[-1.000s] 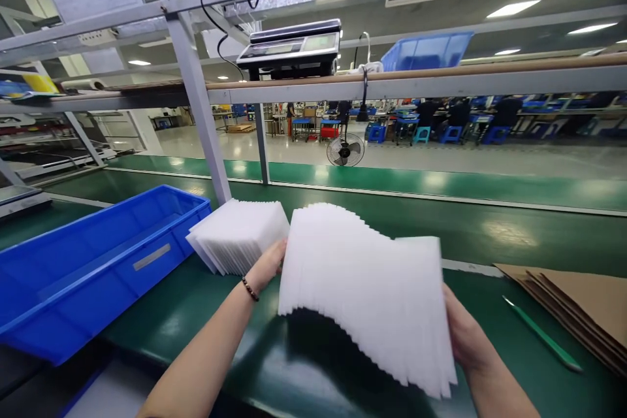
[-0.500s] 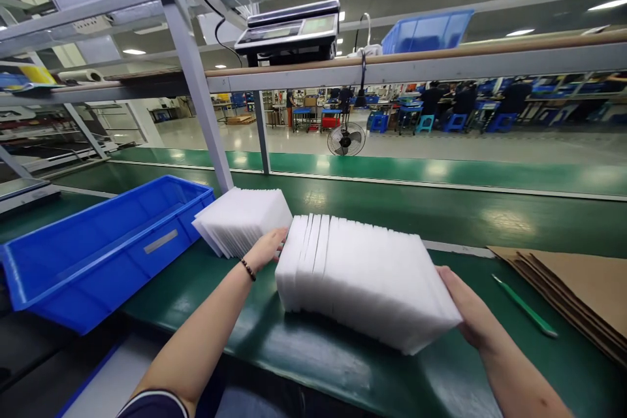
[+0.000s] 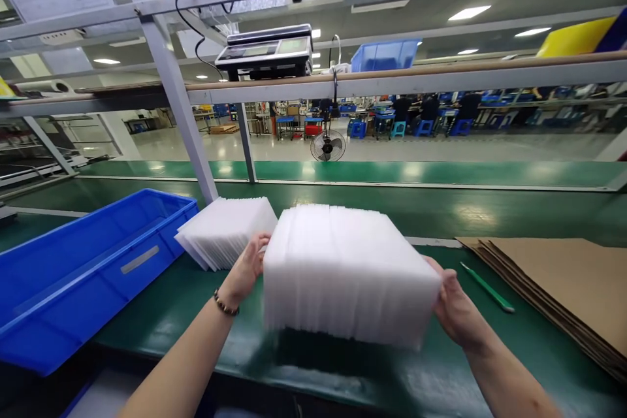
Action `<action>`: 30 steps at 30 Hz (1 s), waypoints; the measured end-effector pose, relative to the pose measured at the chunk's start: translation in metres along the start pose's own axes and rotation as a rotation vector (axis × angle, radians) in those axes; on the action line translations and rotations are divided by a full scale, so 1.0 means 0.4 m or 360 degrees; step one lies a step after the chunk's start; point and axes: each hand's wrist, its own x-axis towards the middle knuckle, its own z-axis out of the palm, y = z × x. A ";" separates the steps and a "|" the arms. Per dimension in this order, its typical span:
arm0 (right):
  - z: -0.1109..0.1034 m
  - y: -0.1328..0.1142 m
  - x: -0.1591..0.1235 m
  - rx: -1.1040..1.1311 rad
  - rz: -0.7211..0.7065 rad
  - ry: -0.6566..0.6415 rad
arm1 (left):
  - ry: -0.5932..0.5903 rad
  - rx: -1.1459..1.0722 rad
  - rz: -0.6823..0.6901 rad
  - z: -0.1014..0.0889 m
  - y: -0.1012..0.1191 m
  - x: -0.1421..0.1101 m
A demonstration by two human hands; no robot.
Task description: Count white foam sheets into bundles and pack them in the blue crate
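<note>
Between my two hands is a thick stack of white foam sheets (image 3: pixel 343 274), standing on edge side by side and slightly blurred. Its lower edge appears lifted off the green work surface (image 3: pixel 235 346), with a dark shadow under it. My left hand (image 3: pixel 247 268), with a beaded bracelet at the wrist, presses on the stack's left end. At the right end, my right hand (image 3: pixel 453 307) grips the outermost sheets, fingers partly hidden behind them. A second stack of white foam sheets (image 3: pixel 228 228) leans on the surface just beyond my left hand.
On the left stands a blue plastic bin (image 3: pixel 142 261). To the right lie a green pen-like cutter (image 3: pixel 490 287) and several brown cardboard sheets (image 3: pixel 553 274). A metal frame post (image 3: pixel 179 104) rises behind the second stack, and a scale (image 3: pixel 267 52) sits on the shelf above.
The gripped stack has been squeezed together, closing the gaps between its sheets, and its right end is raised and more level. The camera view has turned a little to the right.
</note>
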 end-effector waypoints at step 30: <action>0.000 0.036 0.004 0.0003 0.0679 -0.0334 | -0.0391 0.0265 -0.0394 -0.016 -0.114 -0.135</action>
